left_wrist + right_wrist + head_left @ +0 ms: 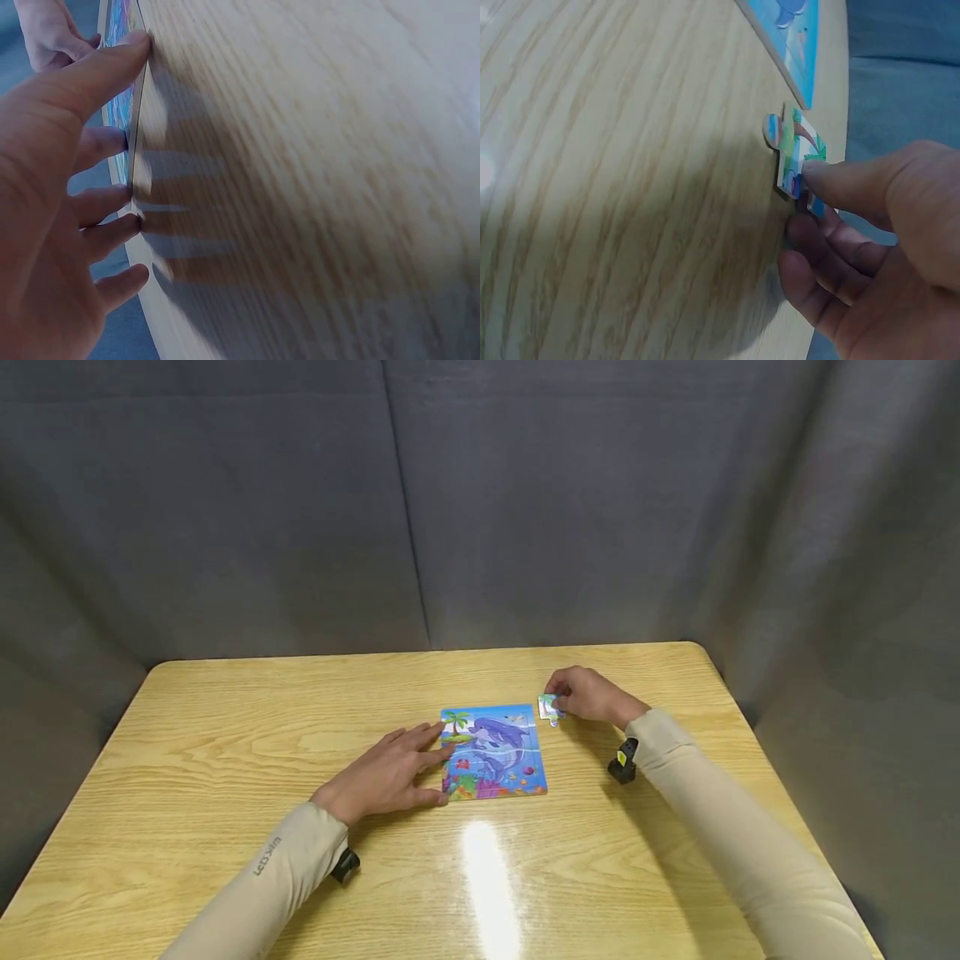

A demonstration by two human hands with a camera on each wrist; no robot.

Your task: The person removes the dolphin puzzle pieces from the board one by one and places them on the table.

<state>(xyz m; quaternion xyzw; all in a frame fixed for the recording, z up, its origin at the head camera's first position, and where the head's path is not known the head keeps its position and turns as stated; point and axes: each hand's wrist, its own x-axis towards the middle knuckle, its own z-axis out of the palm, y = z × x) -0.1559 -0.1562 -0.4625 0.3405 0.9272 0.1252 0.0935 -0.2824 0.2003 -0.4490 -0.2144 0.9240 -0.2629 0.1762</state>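
Note:
A dolphin jigsaw puzzle (495,752) lies flat on the table, showing a palm tree at its upper left and coral along its lower edge. My left hand (393,770) is spread at the puzzle's left side. In the left wrist view its thumb tip (137,41) and fingertips reach the puzzle's edge. Just right of the puzzle's upper right corner, my right hand (591,695) pinches a loose jigsaw piece (789,161) between thumb and fingers. That piece has a rounded tab and a palm tree printed on it; the thumb covers part of it.
The wooden table (225,735) has rounded far corners. Grey curtains (300,527) hang behind it and at both sides. Bright glare (491,885) crosses the tabletop in front of the puzzle. Each wrist carries a black strapped device (622,762).

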